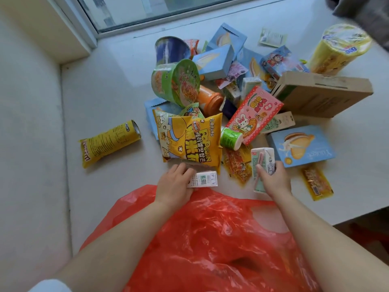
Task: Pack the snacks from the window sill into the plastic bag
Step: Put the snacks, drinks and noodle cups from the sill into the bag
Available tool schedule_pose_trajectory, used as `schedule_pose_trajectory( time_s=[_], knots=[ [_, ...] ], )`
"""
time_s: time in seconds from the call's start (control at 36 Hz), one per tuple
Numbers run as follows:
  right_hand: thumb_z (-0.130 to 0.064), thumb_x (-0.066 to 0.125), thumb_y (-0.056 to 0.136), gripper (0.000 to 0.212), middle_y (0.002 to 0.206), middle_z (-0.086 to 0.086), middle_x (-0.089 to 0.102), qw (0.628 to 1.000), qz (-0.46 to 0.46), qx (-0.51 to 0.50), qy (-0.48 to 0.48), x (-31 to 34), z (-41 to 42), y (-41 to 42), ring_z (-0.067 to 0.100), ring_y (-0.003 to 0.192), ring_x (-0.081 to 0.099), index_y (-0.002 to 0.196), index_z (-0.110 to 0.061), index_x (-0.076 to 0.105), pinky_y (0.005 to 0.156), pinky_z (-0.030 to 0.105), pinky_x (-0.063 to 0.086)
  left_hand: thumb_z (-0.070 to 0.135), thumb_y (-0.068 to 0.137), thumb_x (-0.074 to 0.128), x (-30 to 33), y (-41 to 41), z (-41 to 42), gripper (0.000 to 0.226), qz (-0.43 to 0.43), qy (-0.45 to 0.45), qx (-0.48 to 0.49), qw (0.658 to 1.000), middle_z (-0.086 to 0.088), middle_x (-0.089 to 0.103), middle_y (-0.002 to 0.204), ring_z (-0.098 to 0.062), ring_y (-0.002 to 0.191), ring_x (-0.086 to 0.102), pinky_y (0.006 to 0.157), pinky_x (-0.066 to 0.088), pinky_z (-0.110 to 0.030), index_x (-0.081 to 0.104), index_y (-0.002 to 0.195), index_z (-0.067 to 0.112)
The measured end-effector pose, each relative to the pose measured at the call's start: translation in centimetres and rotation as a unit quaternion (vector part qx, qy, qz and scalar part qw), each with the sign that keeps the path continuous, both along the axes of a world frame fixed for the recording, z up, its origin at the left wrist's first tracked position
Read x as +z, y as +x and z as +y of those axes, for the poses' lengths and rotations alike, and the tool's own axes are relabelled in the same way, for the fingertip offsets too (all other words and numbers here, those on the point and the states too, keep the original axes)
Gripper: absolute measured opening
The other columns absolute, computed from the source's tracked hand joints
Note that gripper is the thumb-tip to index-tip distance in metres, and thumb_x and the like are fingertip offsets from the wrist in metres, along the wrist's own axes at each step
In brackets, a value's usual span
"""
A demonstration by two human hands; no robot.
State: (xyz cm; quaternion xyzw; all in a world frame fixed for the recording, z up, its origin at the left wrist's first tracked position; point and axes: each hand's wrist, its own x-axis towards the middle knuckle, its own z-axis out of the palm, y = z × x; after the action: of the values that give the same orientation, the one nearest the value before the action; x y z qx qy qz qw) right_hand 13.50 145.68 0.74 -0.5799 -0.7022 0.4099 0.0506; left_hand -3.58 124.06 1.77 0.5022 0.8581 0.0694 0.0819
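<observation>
A red plastic bag [214, 239] lies crumpled at the near edge of the white window sill [109, 98], under my forearms. My left hand [174, 184] grips a small white drink carton [207, 179] lying on its side just beyond the bag. My right hand [273, 180] grips a second small carton [263, 163] with a straw on its front, held upright. Just behind my hands lies a yellow popcorn bag [189, 138]. A heap of snacks spreads beyond it: a green noodle cup [176, 81], a pink rabbit box [254, 114], several blue boxes.
A yellow tube of snacks [109, 142] lies apart at the left. A brown cardboard box [322, 93] and a tall yellow noodle cup [339, 49] stand at the right. Orange sachets [316, 182] lie near the sill's right edge. The window frame [88, 24] bounds the back.
</observation>
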Motion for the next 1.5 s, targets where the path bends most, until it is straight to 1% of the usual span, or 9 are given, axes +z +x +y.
schedule_pose_trajectory(
  time_s=[0.17,0.33,0.53,0.81,0.89,1.03,1.17,1.31,1.5],
  knots=[
    [-0.033,0.065,0.085,0.03,0.097,0.012,0.06,0.995,-0.023,0.082,-0.056,-0.3,0.1,0.2,0.029,0.087,0.059,0.099,-0.008,0.058,0.071,0.034,0.047,0.038,0.073,0.055,0.9,-0.1,1.3,0.029,0.097,0.098,-0.147,0.98,0.001,0.045,0.13,-0.025,0.126,0.04,0.108,0.025,-0.052,0.063,0.096,0.022],
    [-0.034,0.067,0.084,0.035,0.105,0.006,0.045,0.985,-0.026,0.142,-0.095,-0.6,0.2,-0.7,0.025,0.104,0.053,0.105,-0.007,0.063,0.09,0.035,0.046,0.039,0.062,0.069,3.0,-0.4,5.2,0.026,0.098,0.002,-0.183,0.978,-0.006,0.022,0.151,-0.037,0.144,0.009,0.11,0.007,-0.064,0.065,0.087,0.035],
    [-0.044,0.063,0.084,0.055,0.137,0.007,0.038,0.979,-0.044,0.196,-0.045,-0.3,0.5,-2.9,0.022,0.127,0.035,0.124,-0.007,0.057,0.106,0.032,0.031,0.057,0.068,0.064,3.2,-3.6,6.6,0.03,0.031,-0.01,-0.152,0.988,0.0,0.004,0.154,-0.041,0.143,-0.013,0.11,-0.015,-0.06,0.061,0.092,0.04],
    [-0.046,0.063,0.083,0.052,0.141,0.006,0.027,0.968,-0.074,0.238,-0.033,-0.1,0.2,-5.5,0.023,0.129,0.034,0.121,-0.011,0.055,0.104,0.035,0.035,0.066,0.067,0.055,6.0,-7.5,5.3,0.048,-0.125,0.047,-0.11,0.985,0.004,0.013,0.147,-0.027,0.137,0.026,0.1,0.043,-0.05,0.067,0.098,0.031],
    [-0.042,0.065,0.082,0.052,0.141,0.006,0.026,0.97,-0.076,0.228,-0.038,-0.3,0.0,-5.8,0.023,0.123,0.04,0.121,-0.011,0.052,0.1,0.034,0.038,0.07,0.066,0.051,6.1,-8.6,5.1,0.055,-0.118,0.036,-0.078,0.989,-0.001,0.013,0.149,-0.023,0.14,0.018,0.105,0.039,-0.045,0.067,0.101,0.031],
    [-0.038,0.067,0.081,0.048,0.139,0.006,0.028,0.972,-0.08,0.214,-0.052,-0.3,-0.3,-6.0,0.024,0.117,0.045,0.117,-0.011,0.051,0.097,0.034,0.04,0.078,0.057,0.049,5.6,-10.1,5.2,0.064,-0.13,-0.009,-0.029,0.991,-0.001,0.007,0.154,-0.028,0.144,-0.01,0.116,0.004,-0.052,0.068,0.101,0.035],
    [-0.034,0.069,0.08,0.041,0.126,0.012,0.038,0.976,-0.074,0.189,-0.074,-0.3,-0.6,-6.2,0.027,0.106,0.049,0.108,-0.012,0.049,0.086,0.033,0.041,0.056,0.069,0.074,5.3,-11.3,5.5,0.036,-0.213,-0.055,0.042,0.975,0.007,-0.005,0.151,-0.026,0.144,0.003,0.116,0.02,-0.047,0.059,0.099,0.044],
    [-0.032,0.071,0.079,0.035,0.104,0.007,0.055,0.98,-0.057,0.171,-0.081,-0.3,-0.7,-6.4,0.025,0.09,0.052,0.1,-0.013,0.05,0.068,0.028,0.035,0.053,0.071,0.074,5.5,-12.5,6.4,0.043,-0.279,-0.118,0.124,0.945,0.001,0.004,0.155,-0.028,0.143,0.015,0.114,0.027,-0.045,0.062,0.111,0.043],
    [-0.03,0.07,0.081,0.029,0.101,0.005,0.063,0.982,-0.048,0.158,-0.094,0.4,-1.0,-5.9,0.02,0.084,0.052,0.1,-0.016,0.053,0.067,0.027,0.036,0.057,0.072,0.072,5.0,-11.0,7.2,0.046,-0.224,-0.136,0.14,0.955,-0.001,0.022,0.146,-0.025,0.136,0.024,0.109,0.032,-0.047,0.062,0.114,0.04]
  ],
)
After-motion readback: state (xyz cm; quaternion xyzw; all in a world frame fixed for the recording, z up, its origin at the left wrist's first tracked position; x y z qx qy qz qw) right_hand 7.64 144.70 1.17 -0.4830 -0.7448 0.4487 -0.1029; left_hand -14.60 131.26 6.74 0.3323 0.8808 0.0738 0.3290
